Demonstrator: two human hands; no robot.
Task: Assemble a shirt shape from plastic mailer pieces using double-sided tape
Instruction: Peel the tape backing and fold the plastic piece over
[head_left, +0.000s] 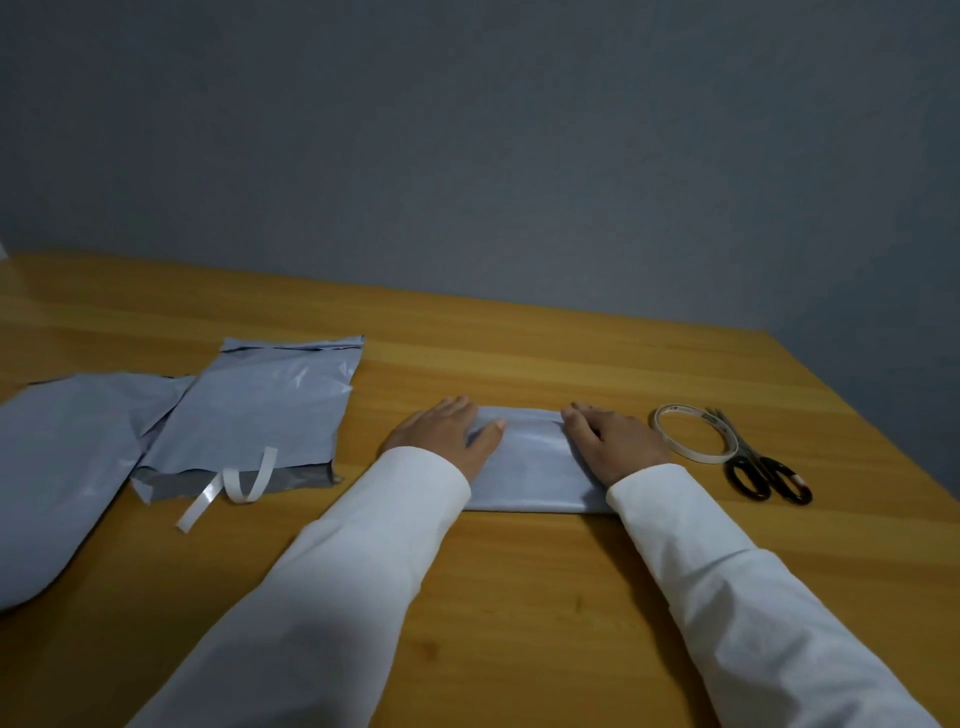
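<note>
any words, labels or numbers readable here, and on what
None can be read.
Tape roll: small marks on the inner ring near its far edge, too blurred to read.
Scissors, mailer pieces, folded piece under both hands: no print visible.

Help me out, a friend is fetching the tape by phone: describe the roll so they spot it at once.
On the wooden table, look right of the right hand pressing the folded grey mailer piece. The tape roll lies flat there, touching the black-handled scissors. It is the only thin, pale ring.
</note>
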